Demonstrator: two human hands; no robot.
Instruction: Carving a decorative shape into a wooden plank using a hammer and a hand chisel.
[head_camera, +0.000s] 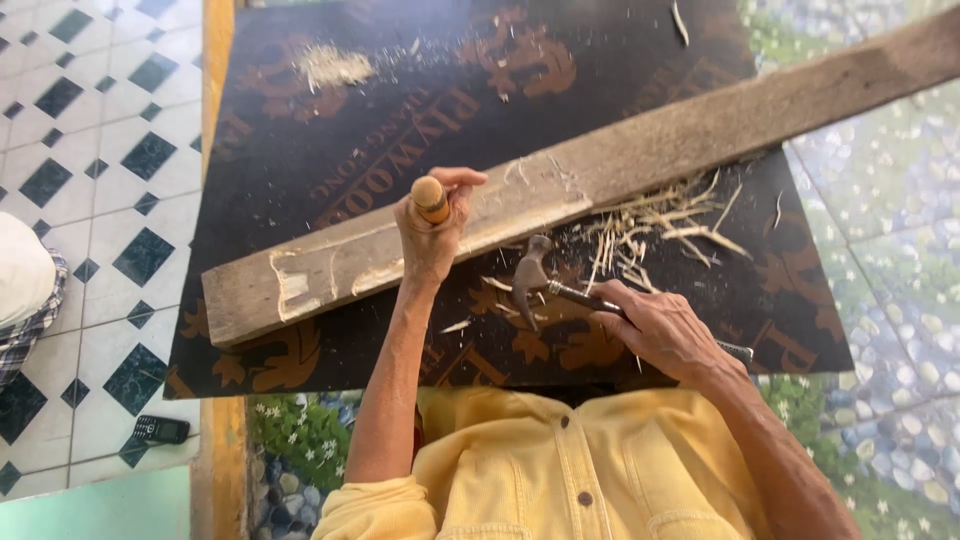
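Observation:
A long weathered wooden plank (640, 150) lies slantwise across a dark printed plywood sheet (420, 90). My left hand (432, 240) is closed around a tool with a rounded wooden handle (430, 197), held upright against the plank's near edge; its blade is hidden. My right hand (655, 330) grips the metal shaft of a claw hammer. The hammer head (528, 278) rests low over the sheet, just right of my left wrist. Pale cut marks show on the plank near my left hand.
Wood splinters and shavings (655, 228) lie below the plank's middle, and a sawdust heap (335, 65) sits at the sheet's far side. A small black phone (160, 430) lies on the tiled floor at the left. Another person's white and checked clothing (22, 290) shows at the left edge.

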